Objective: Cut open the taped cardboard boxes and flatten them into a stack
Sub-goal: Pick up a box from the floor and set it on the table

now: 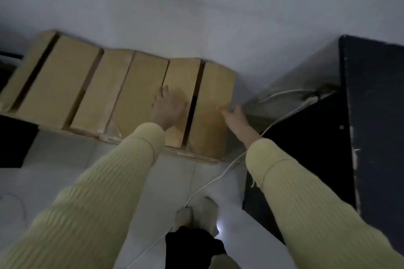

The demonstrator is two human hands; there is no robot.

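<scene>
As the cardboard boxes (pixel 91 85) line the wall (pixel 196 17), the right-end box (pixel 215 85) seems to be the one being opened.
Left hand (pixel 169 107) lies flat on one flap (pixel 182 74), right hand (pixel 232 116) touches the other with straight fingers; next, probably, spreading them apart.

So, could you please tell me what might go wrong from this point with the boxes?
1. The white cable runs across the floor by the feet and past the rightmost box. Dragging that box out could snag it, or a step could catch it.
2. The left hand lies flat beside a dark gap between flaps, so fingers might get pinched if the right hand pushes inward.
3. The light is dim, so cutting tape here looks risky.
</scene>
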